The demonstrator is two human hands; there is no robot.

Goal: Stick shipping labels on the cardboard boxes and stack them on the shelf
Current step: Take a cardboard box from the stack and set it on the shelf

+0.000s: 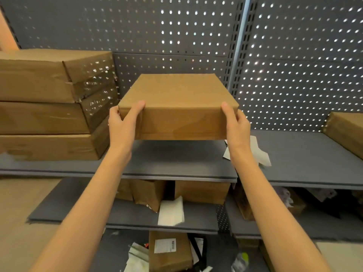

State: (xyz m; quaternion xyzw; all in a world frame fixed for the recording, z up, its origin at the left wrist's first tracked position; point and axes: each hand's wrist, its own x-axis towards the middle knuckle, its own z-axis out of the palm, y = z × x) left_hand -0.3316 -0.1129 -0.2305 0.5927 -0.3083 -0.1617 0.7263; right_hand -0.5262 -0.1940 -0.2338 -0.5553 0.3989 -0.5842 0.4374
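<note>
Gripping the near corners of a plain cardboard box (177, 107), the left hand (122, 124) and the right hand (236, 124) are clamped on it from opposite sides, thumbs lying up the front face and fingers wrapped out of sight round the side walls. The box is being held level above the upper shelf (176, 163), with a shadowed gap showing beneath it, so it appears not yet set down. No shipping label is showing on the faces in view; whether one sits on a hidden face cannot be told. To the left, a stack of three taped boxes (49, 107) is standing on the same shelf, just beside the held box. To the right, a white paper sheet (259, 152) is lying on the shelf near the right wrist, and another box (347, 130) is sitting at the far right edge. In my judgement, the placement is calling for a level descent onto the bare shelf space, keeping clear of the paper, squaring the box to the stack, and releasing both hands only once the base is fully seated.
</note>
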